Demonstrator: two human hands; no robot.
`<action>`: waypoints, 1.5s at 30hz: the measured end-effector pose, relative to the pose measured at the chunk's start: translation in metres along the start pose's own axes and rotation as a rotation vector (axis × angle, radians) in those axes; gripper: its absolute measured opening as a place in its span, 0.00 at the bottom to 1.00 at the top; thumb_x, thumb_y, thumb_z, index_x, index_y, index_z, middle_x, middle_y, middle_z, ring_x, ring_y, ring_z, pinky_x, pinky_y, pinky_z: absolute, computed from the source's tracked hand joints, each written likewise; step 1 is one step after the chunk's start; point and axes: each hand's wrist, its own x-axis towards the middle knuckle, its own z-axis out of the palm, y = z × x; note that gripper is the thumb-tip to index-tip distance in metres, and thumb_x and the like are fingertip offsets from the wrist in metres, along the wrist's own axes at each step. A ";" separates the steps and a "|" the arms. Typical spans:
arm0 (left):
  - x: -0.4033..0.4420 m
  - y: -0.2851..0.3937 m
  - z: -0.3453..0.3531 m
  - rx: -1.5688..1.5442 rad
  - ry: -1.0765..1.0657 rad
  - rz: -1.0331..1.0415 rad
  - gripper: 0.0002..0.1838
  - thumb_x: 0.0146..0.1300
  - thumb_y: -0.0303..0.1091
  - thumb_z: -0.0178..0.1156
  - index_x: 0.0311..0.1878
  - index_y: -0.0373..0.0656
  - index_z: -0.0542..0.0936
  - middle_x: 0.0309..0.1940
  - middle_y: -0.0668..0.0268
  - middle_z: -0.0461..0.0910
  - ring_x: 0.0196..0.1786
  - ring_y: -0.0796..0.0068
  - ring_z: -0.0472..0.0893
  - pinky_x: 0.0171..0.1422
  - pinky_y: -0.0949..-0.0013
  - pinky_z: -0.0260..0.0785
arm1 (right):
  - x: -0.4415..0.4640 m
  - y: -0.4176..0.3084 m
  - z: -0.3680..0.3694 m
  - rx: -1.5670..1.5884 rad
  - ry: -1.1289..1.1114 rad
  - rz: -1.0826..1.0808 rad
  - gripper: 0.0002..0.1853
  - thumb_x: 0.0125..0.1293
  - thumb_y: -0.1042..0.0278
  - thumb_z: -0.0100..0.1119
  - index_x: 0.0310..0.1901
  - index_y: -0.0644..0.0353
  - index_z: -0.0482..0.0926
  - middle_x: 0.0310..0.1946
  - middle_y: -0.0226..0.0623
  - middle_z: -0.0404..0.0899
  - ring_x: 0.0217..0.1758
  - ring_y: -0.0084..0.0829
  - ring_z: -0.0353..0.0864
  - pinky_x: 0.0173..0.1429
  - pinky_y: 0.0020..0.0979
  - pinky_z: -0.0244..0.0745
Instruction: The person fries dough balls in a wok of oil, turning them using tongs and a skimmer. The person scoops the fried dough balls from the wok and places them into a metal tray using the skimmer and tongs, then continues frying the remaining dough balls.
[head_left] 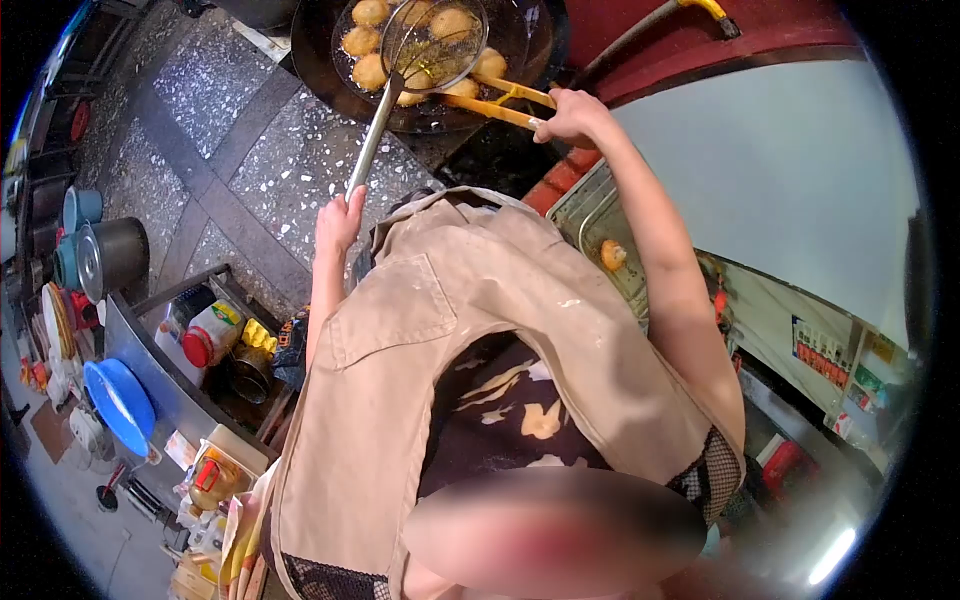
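My left hand (340, 222) is closed around the metal handle of a wire skimmer (432, 45). Its mesh bowl lies over a dark wok (315, 70) of oil at the top of the view. Several round golden-brown fried pieces (361, 41) float in the wok, some seen through the mesh. My right hand (575, 117) grips yellow-orange tongs (495, 108), whose arms are apart and reach to the wok's near right side. The tips are partly hidden among the fried pieces and under the skimmer, so I cannot tell whether they hold one.
Below my right forearm, a metal tray (570, 215) holds one browned piece (613, 255). A pale panel (760, 160) stands to the right. At left are a dark pot (115, 255), a blue basin (120, 400) and a red-lidded jar (205, 340). Speckled flooring (280, 190) lies beyond.
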 end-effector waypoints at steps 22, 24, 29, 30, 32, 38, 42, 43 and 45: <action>0.001 -0.009 0.023 -0.555 0.034 0.131 0.26 0.64 0.50 0.49 0.15 0.42 0.67 0.09 0.71 0.64 0.13 0.79 0.63 0.17 0.70 0.57 | -0.009 -0.025 0.025 0.036 0.071 0.009 0.19 0.36 0.61 0.65 0.33 0.58 0.80 0.34 0.40 0.80 0.38 0.38 0.81 0.37 0.38 0.77; 0.014 -0.019 0.017 -0.538 -0.012 0.165 0.25 0.64 0.49 0.49 0.15 0.42 0.64 0.10 0.72 0.62 0.14 0.81 0.60 0.18 0.70 0.51 | -0.018 -0.033 0.032 0.049 0.126 0.005 0.17 0.38 0.61 0.66 0.31 0.60 0.80 0.33 0.43 0.80 0.37 0.38 0.81 0.36 0.37 0.76; 0.042 -0.025 -0.009 -0.445 -0.032 0.239 0.25 0.64 0.50 0.50 0.18 0.40 0.66 0.12 0.71 0.61 0.18 0.82 0.60 0.20 0.70 0.51 | -0.027 -0.058 0.025 0.025 0.018 0.171 0.24 0.37 0.60 0.71 0.40 0.59 0.81 0.40 0.38 0.80 0.45 0.34 0.79 0.43 0.35 0.74; 0.078 -0.064 0.010 -0.526 -0.115 0.236 0.25 0.64 0.51 0.50 0.19 0.39 0.68 0.12 0.71 0.62 0.19 0.81 0.60 0.21 0.69 0.53 | -0.023 -0.058 0.029 0.030 0.012 0.179 0.25 0.36 0.60 0.72 0.40 0.58 0.81 0.40 0.37 0.80 0.45 0.34 0.79 0.43 0.36 0.74; 0.122 -0.104 0.031 -0.451 -0.109 0.295 0.26 0.63 0.53 0.50 0.22 0.37 0.71 0.14 0.70 0.65 0.21 0.79 0.62 0.23 0.68 0.55 | -0.026 -0.062 0.031 0.049 0.023 0.198 0.26 0.36 0.59 0.73 0.41 0.56 0.81 0.41 0.34 0.80 0.47 0.33 0.78 0.44 0.37 0.74; 0.159 -0.119 0.045 -0.380 -0.273 0.329 0.29 0.60 0.60 0.50 0.26 0.37 0.75 0.16 0.67 0.69 0.23 0.76 0.64 0.26 0.68 0.58 | -0.033 -0.089 0.036 0.036 0.023 0.343 0.26 0.36 0.57 0.73 0.42 0.56 0.81 0.41 0.31 0.80 0.46 0.31 0.78 0.43 0.38 0.74; 0.162 -0.109 0.048 -0.373 -0.314 0.378 0.29 0.60 0.60 0.49 0.26 0.38 0.75 0.16 0.67 0.69 0.22 0.75 0.65 0.27 0.68 0.58 | -0.029 -0.096 0.046 0.084 0.048 0.428 0.26 0.35 0.58 0.73 0.40 0.57 0.81 0.40 0.31 0.80 0.45 0.31 0.79 0.43 0.37 0.74; 0.163 -0.107 0.049 -0.371 -0.326 0.383 0.29 0.60 0.60 0.49 0.26 0.38 0.75 0.16 0.67 0.69 0.22 0.75 0.65 0.27 0.68 0.58 | -0.031 -0.098 0.046 0.074 0.061 0.438 0.26 0.35 0.58 0.73 0.39 0.57 0.81 0.39 0.31 0.80 0.45 0.30 0.79 0.44 0.37 0.74; 0.164 -0.105 0.051 -0.369 -0.344 0.393 0.29 0.60 0.60 0.49 0.25 0.38 0.74 0.16 0.68 0.70 0.22 0.75 0.65 0.27 0.68 0.59 | -0.031 -0.100 0.047 0.064 0.074 0.434 0.25 0.35 0.58 0.73 0.39 0.57 0.81 0.39 0.31 0.80 0.44 0.30 0.79 0.44 0.36 0.73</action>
